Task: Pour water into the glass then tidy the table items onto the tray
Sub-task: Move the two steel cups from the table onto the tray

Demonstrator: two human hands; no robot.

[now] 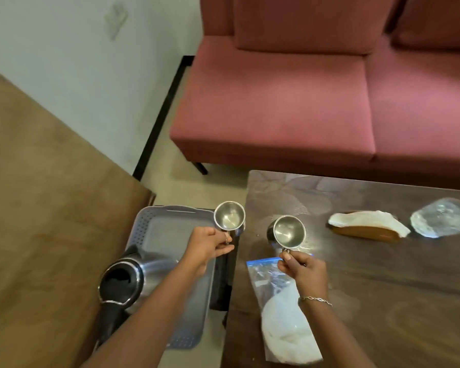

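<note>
Head view: a corner of a room with a pale wall, a red sofa at the back, and a dark wooden table in front of it. Beside the table's left edge, lower down, a grey tray.

Step in hand, by judgement: the tidying part, with cups going from table to tray. Left hand, fingers closed on the handle of the first steel cup, held over the tray's far right corner, near the table's left edge. Right hand, fingers pinched on the handle of the second steel cup, tilted, close above the table near its left edge; touching the wood or not, cannot tell. Water inside the cups: not clear.

Next move, probably: lower the left cup upright onto a bare part of the tray, then carry the right cup across the gap without knocking the kettle.

Count: two steel cups; one steel kettle lying on the tray's near left side; one zip bag with white contents at the table's near left edge; one brown and white thing and one crumpled clear plastic toward the far right edge.
</note>
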